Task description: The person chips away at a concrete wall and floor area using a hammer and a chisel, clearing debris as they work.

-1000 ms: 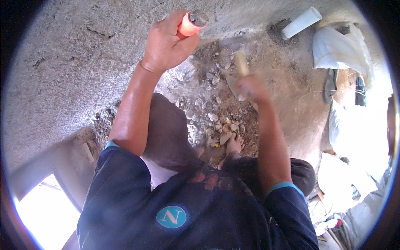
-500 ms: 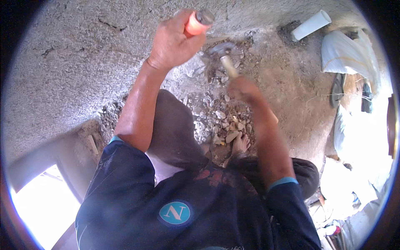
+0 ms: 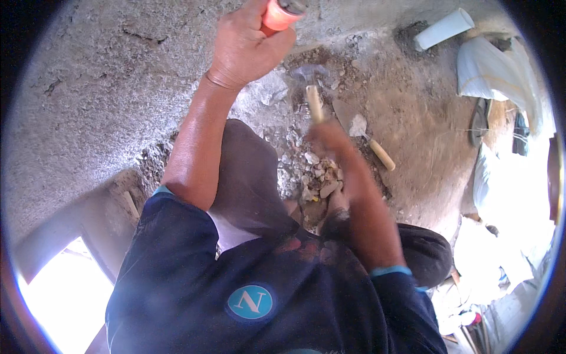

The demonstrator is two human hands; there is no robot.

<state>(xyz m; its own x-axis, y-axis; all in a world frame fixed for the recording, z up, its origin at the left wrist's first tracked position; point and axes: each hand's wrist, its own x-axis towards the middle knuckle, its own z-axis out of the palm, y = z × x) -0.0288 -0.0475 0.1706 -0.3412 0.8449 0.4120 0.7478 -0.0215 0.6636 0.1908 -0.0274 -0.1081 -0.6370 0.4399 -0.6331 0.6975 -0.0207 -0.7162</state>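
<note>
My left hand (image 3: 250, 50) is closed round the orange grip of what looks like a chisel (image 3: 279, 17), its grey metal butt at the top edge; its other end is hidden. My right hand (image 3: 330, 138), blurred by motion, grips the pale wooden handle of a hammer (image 3: 315, 105). The hammer's head is smeared and hangs over broken ground, below and to the right of my left hand. Beneath my right forearm lie loose stones and rubble (image 3: 318, 171). To the right of that hand a trowel (image 3: 382, 154) with a wooden handle rests on the dirt.
A rough plastered wall (image 3: 112, 106) rises on the left. A white pipe (image 3: 445, 29) sticks up at the far right, near a white sack (image 3: 489, 68) and a dark sandal (image 3: 479, 123). My bare foot (image 3: 337, 203) stands beside the rubble. A bright opening (image 3: 68, 295) is at lower left.
My right hand and the hammer have swung a little left and down, uncovering the trowel. My left hand, still round the chisel, sits slightly higher in the picture.
</note>
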